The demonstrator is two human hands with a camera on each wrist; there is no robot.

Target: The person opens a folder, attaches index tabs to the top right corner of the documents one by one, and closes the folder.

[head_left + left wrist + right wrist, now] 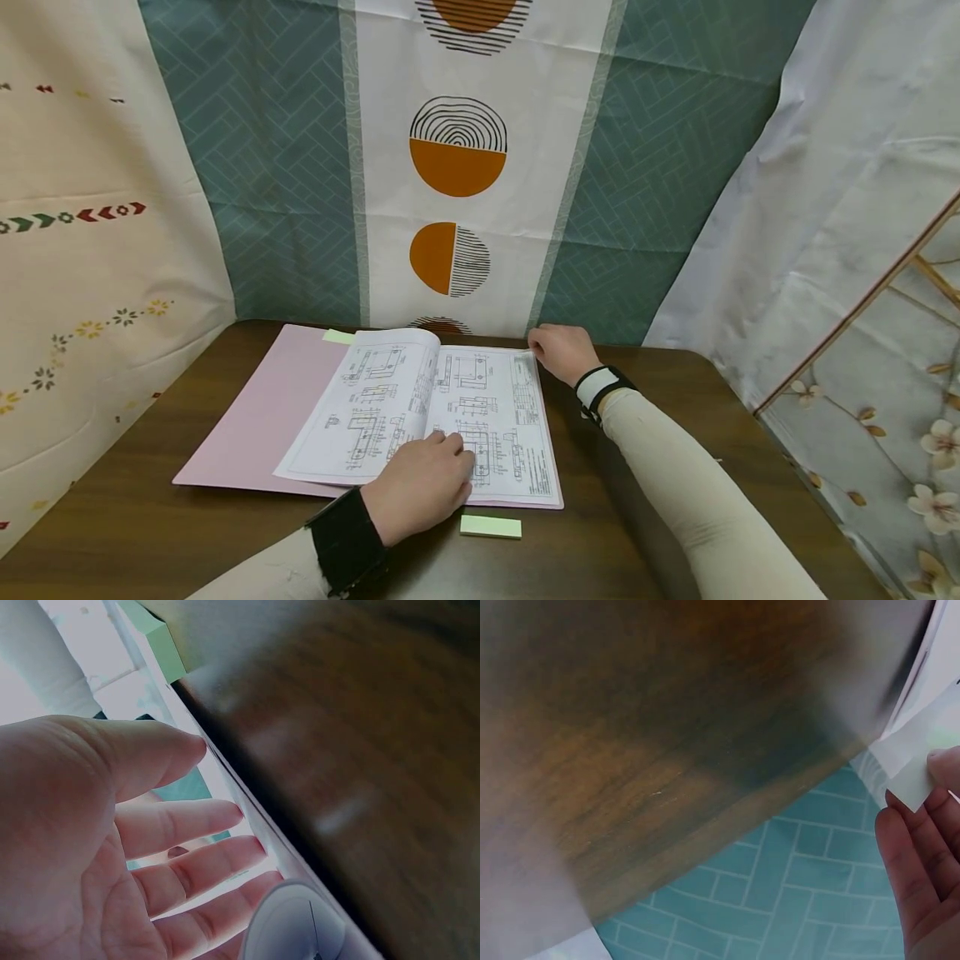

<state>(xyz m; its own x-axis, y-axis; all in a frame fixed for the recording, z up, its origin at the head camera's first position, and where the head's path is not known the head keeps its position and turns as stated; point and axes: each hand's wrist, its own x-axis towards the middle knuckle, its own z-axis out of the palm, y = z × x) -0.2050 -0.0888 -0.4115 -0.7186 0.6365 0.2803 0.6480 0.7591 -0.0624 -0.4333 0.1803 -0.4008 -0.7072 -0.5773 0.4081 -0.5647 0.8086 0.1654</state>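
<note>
An open booklet of technical drawings (480, 400) lies on a pink folder (258, 417) on the wooden table. My left hand (423, 483) rests on the lower middle of the booklet, its fingers loosely bent; the left wrist view shows the thumb apart from the fingers. At the booklet's top right corner, my right hand (564, 354) pinches pale paper (915, 782) between thumb and fingers. Whether that paper is a separate slip or a page corner cannot be told. A light green sticky note (338, 337) shows at the top edge of the left page.
A green pad of sticky notes (491, 527) lies just in front of the booklet. Behind the brown table (645, 517) hangs a teal and white patterned cloth (480, 200). More cloths hang at the left (97, 250) and right (847, 250) sides.
</note>
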